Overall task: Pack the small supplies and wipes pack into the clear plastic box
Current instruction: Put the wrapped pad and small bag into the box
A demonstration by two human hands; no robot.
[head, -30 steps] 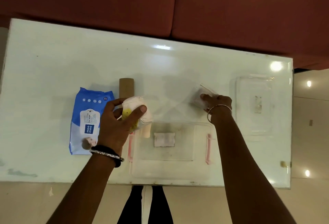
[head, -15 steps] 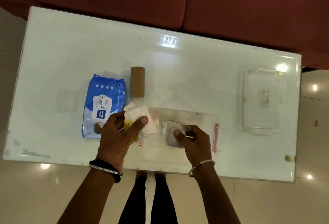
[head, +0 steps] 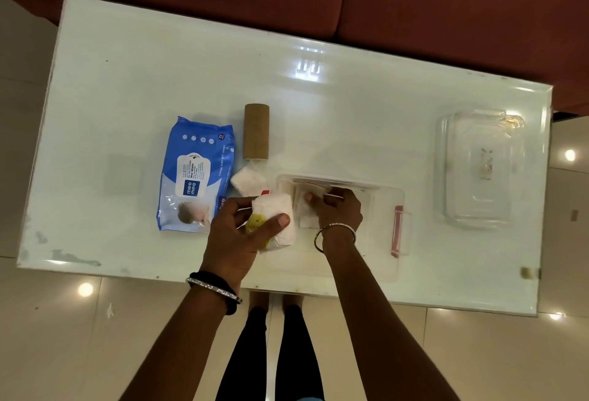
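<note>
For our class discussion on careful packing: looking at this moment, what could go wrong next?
1. The left hand pinches a loose white packet at the clear box edge; it might slip out.
2. The wipes pack is large; small items placed by the right hand may leave too little room.

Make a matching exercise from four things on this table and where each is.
Things:
1. wipes pack
2. cardboard tube
3. lid
4. right hand

Places:
A. far right of the table
B. inside the clear box
C. leftmost, flat on the table
D. lying just right of the wipes pack

Pairs: 1-C, 2-D, 3-A, 4-B
</note>
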